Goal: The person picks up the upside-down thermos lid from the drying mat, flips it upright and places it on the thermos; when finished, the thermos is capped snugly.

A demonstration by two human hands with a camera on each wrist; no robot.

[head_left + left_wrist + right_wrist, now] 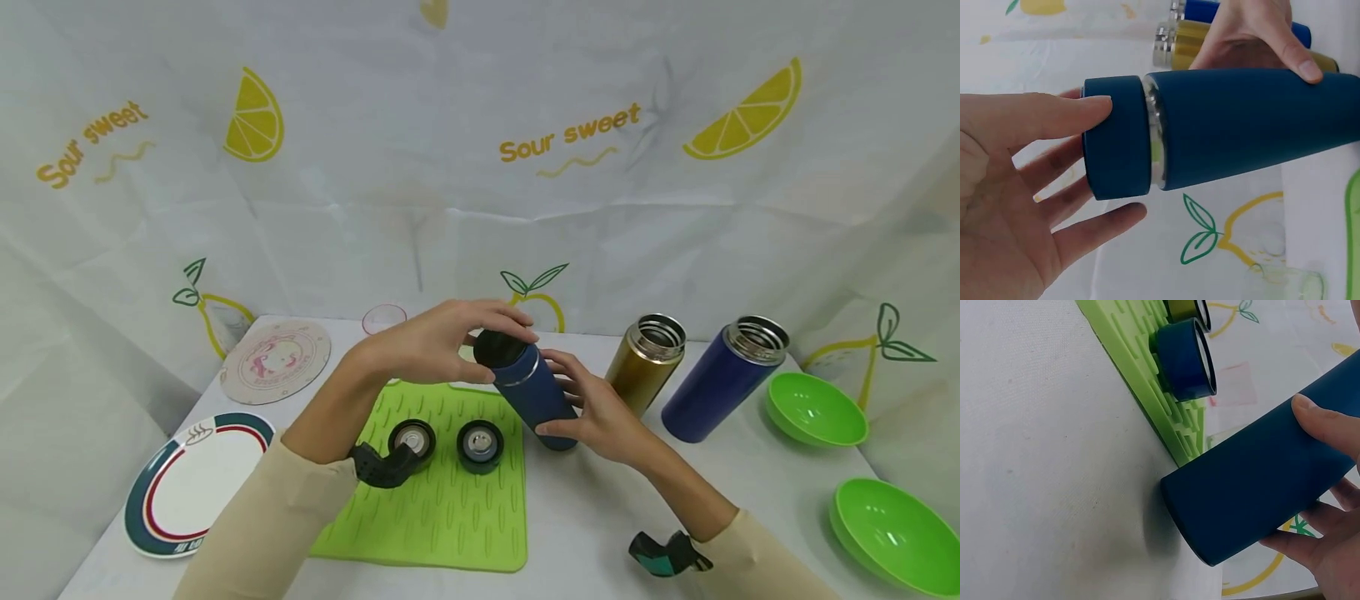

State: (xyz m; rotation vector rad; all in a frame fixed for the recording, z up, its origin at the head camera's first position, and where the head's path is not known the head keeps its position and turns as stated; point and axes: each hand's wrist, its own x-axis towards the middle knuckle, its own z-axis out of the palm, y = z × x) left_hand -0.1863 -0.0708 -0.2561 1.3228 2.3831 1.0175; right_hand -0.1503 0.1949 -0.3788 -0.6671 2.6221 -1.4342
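A dark blue thermos bottle (536,400) leans toward the left between both hands. My right hand (600,412) grips its body from the right, thumb on the near side. At its top, my left hand (431,337) holds the blue lid (1119,137) between thumb and fingers. A silver ring shows between lid and body in the left wrist view. The bottle's base is close over the white table in the right wrist view. On the green mat (420,525) sit two more lids, one blue (1182,362) and one yellowish (1185,307), their insides facing up.
Right of the bottle stand a lidless gold thermos (645,367) and a lidless deep-blue thermos (716,383). Two green bowls (813,408) are along the right edge. At left are a rimmed white plate (202,483) and a round printed coaster (277,360). A patterned curtain (375,167) hangs behind.
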